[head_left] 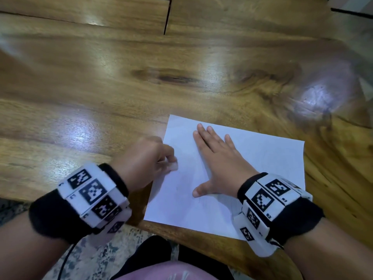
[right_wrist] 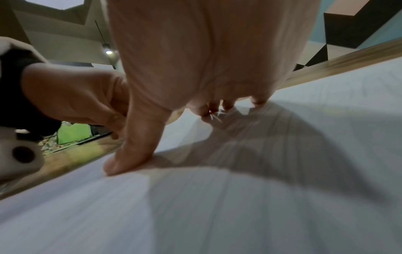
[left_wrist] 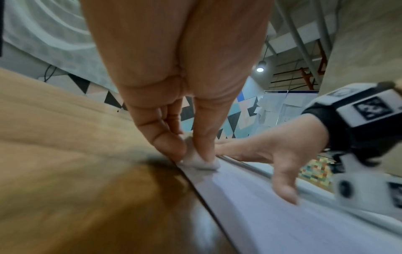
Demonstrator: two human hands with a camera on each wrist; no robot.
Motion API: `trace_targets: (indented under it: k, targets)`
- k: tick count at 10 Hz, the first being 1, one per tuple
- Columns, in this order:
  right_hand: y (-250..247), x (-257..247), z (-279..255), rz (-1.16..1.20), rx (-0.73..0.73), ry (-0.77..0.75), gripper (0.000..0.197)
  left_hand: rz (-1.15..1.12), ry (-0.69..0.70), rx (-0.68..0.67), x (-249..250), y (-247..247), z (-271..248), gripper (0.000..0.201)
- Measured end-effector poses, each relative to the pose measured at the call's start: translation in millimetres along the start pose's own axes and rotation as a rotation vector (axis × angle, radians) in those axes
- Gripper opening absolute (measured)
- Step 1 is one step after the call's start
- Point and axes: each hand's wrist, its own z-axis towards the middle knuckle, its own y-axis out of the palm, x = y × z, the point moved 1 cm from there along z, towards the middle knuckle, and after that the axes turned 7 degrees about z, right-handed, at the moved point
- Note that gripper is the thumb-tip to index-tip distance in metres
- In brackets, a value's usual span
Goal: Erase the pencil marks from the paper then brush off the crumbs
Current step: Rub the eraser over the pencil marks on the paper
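Note:
A white sheet of paper (head_left: 252, 164) with faint pencil marks lies near the front edge of the wooden table (head_left: 101, 87). My left hand (head_left: 149, 160) pinches a small white eraser (head_left: 172, 165) between thumb and fingers and presses it on the paper's left edge. In the left wrist view the eraser (left_wrist: 199, 160) sits on the paper (left_wrist: 272, 206) just inside its edge. My right hand (head_left: 214, 160) lies flat on the paper with fingers straight and thumb spread. The right wrist view shows that thumb (right_wrist: 132, 154) pressing on the paper (right_wrist: 239, 206). Crumbs are too small to make out.
The table stretches far and left of the paper, glossy with bright light patches. Its front edge (head_left: 181, 235) runs just below the sheet, with patterned floor and my lap beneath. A dark seam (head_left: 167, 17) divides the boards at the far side.

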Motion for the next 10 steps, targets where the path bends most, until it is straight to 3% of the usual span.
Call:
trace_targets:
  k: [1, 2, 4, 5, 6, 8, 9, 10]
  targets:
    - [0, 1, 0, 0.001, 0.004, -0.004, 0.132, -0.09, 0.015, -0.178, -3, 7, -33, 0.027]
    - [1, 1, 0, 0.003, 0.004, -0.004, 0.132, -0.126, -0.002, -0.285, -3, 7, -42, 0.02]
    - [2, 1, 0, -0.003, 0.005, 0.001, 0.133, -0.041, -0.014, -0.037, 6, 4, -1, 0.019]
    - [1, 1, 0, -0.007, 0.001, 0.001, 0.133, -0.095, 0.039, -0.136, 3, 12, -26, 0.028]
    - [1, 1, 0, -0.002, 0.004, -0.002, 0.132, -0.127, 0.007, -0.299, 3, 9, -42, 0.023]
    - [2, 1, 1, -0.001, 0.008, -0.001, 0.133, 0.009, 0.01, -0.002, 14, -2, 15, 0.018]
    - [2, 2, 1, -0.004, 0.008, -0.005, 0.133, -0.008, 0.047, -0.043, 14, 7, 3, 0.013]
    - [2, 3, 1, -0.003, 0.006, -0.007, 0.133, -0.091, 0.094, -0.209, 12, 14, -31, 0.017]
